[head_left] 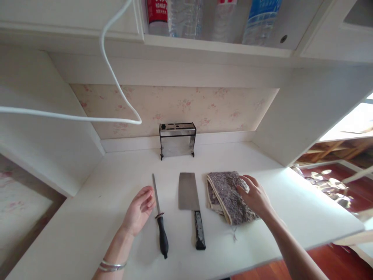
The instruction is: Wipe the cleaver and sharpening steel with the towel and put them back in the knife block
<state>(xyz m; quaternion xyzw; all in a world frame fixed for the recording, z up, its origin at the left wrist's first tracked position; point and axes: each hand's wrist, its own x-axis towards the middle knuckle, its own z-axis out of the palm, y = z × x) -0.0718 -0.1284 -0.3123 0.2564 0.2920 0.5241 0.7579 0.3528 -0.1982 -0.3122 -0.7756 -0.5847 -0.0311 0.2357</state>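
Observation:
On the white counter [87,217] lie a sharpening steel [159,212] with a black handle, a cleaver [189,194] with a dark handle, and a folded grey cloth [224,194], side by side. My left hand [140,210] hovers just left of the steel, fingers loosely curled and apart, holding nothing. My right hand [255,196] rests flat on the right side of the cloth, fingers spread.
A metal knife block [177,140] stands at the back against the floral wall. A white cable [116,85] hangs across the upper left. Bottles [186,17] sit on the shelf above. The counter's front edge drops to a red wood floor [335,256].

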